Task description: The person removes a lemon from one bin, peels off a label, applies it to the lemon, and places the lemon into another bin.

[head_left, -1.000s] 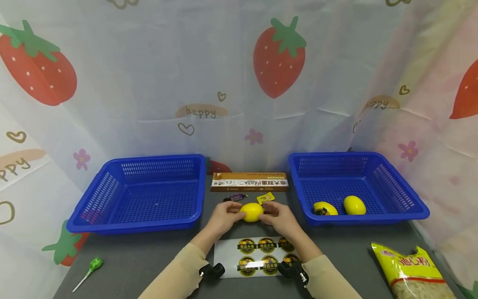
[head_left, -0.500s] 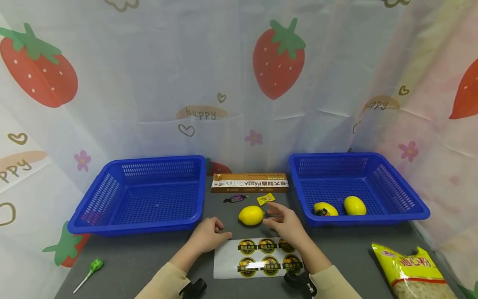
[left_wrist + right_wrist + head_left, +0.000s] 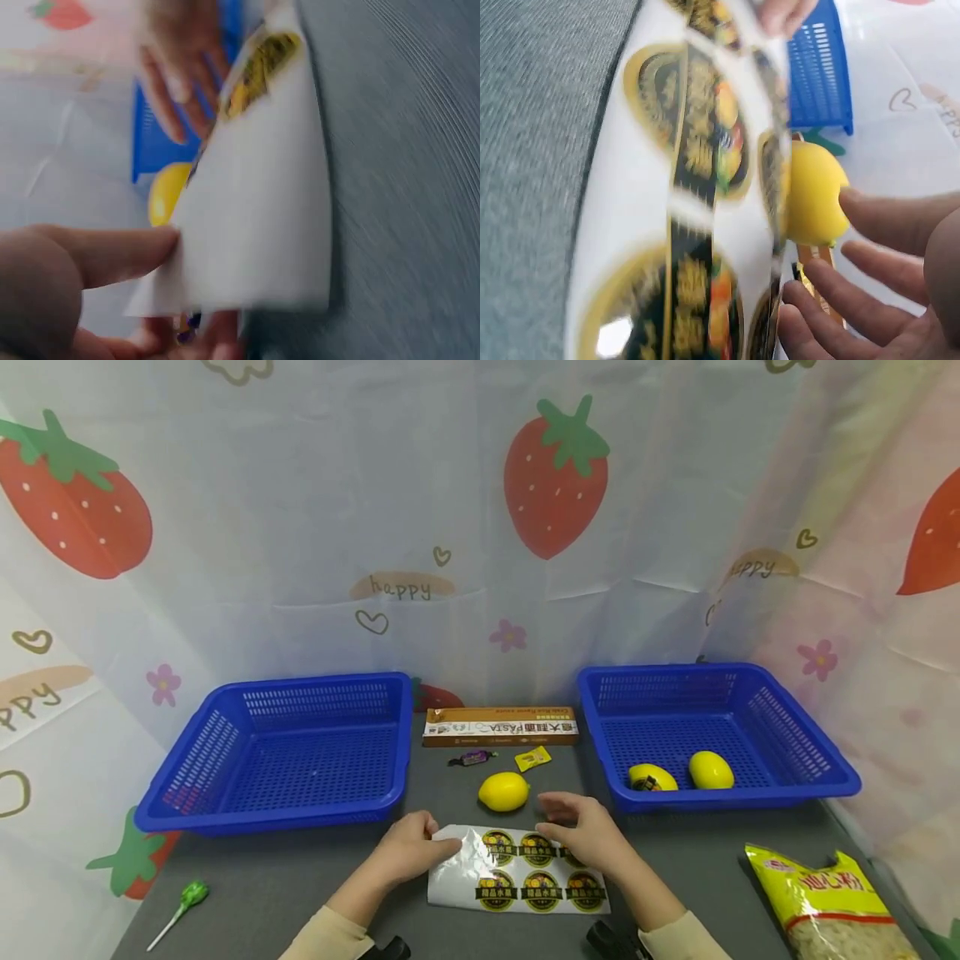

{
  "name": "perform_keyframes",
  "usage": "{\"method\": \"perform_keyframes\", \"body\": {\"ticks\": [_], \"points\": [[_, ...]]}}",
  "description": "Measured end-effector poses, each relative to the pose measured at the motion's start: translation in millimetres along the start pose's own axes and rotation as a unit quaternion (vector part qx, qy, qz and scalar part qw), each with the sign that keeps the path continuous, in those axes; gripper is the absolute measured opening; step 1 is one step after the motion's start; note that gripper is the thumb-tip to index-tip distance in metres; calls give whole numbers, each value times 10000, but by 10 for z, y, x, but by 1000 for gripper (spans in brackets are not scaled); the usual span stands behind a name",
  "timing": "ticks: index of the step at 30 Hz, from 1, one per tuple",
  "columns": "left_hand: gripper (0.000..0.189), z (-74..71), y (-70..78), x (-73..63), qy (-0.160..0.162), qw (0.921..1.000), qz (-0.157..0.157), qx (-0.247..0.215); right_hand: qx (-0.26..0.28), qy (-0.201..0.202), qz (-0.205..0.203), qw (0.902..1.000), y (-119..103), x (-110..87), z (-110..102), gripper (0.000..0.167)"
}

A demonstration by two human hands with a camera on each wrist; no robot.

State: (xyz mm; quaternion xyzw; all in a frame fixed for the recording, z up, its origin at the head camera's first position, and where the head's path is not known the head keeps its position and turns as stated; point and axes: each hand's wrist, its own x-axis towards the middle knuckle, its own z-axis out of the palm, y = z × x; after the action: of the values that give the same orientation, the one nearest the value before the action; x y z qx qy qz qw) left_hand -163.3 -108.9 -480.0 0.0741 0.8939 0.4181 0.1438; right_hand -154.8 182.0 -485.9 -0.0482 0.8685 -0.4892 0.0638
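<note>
My left hand (image 3: 411,847) pinches the far left corner of a white sticker sheet (image 3: 255,217) between thumb and fingers, and that edge is lifted off the table. Round black and gold fruit labels (image 3: 496,890) are printed on the sheet. By the sheet's far right corner, my right hand (image 3: 588,832) hovers with relaxed, spread fingers and holds nothing, as the right wrist view (image 3: 877,277) also shows. Just beyond the sheet, a yellow lemon (image 3: 503,792) lies on the table, apart from both hands.
Blue baskets stand left (image 3: 273,822) and right (image 3: 738,795); the right one contains two lemons (image 3: 711,770), one bearing a label. A pasta box (image 3: 500,727), purple candy (image 3: 472,758) and yellow packet (image 3: 532,758) lie behind. A green lollipop (image 3: 193,893) and yellow bag (image 3: 828,902) flank the front.
Both hands have let go of the lemon and drawn back toward me. The left hand has taken the sheet's corner and raised it; the right hand has moved beside the sheet.
</note>
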Motion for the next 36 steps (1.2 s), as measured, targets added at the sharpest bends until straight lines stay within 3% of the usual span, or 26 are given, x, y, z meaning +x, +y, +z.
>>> {"method": "perform_keyframes", "body": {"ticks": [2,5,8,12,16,19,21,22,23,25,27,29,32,36], "points": [[31,-23,5,2,-249,9947,-76,-997,-57,-197,-182,9996,6,1,-15,49],[33,-58,27,-21,-537,9806,-40,-1884,-98,-616,-511,9967,-20,7,-51,49],[35,-86,75,-49,-681,9745,125,-2132,-122,-1241,-779,9891,-74,28,-94,47],[36,-103,141,-62,-633,9710,244,-2292,107,-2224,-830,9713,-138,64,-143,35],[48,-67,158,-87,-299,9762,505,-2090,681,-2982,-618,9501,-133,89,-164,17],[53,-1,158,-122,365,9864,1045,-1212,952,-3244,-533,9396,-111,108,-166,19],[54,53,162,-149,1053,9817,1556,-324,997,-3210,-530,9403,-107,119,-164,20],[54,82,167,-159,1446,9718,1859,121,1011,-3152,-518,9422,-107,122,-162,19],[53,109,172,-169,1873,9560,2183,576,1023,-3077,-512,9446,-110,126,-160,19],[47,154,184,-185,2511,9177,2851,1165,1108,-2951,-474,9478,-121,130,-155,20],[38,189,198,-195,2889,8784,3468,1569,1156,-2840,-462,9507,-137,133,-149,21],[32,217,212,-206,2940,8519,3962,1757,1184,-2789,-461,9519,-154,135,-141,22],[30,251,222,-222,2711,8368,4369,1878,1169,-2750,-542,9528,-173,141,-128,23],[35,277,216,-235,2592,8322,4491,1962,1268,-2768,-662,9502,-202,149,-113,24]]}}
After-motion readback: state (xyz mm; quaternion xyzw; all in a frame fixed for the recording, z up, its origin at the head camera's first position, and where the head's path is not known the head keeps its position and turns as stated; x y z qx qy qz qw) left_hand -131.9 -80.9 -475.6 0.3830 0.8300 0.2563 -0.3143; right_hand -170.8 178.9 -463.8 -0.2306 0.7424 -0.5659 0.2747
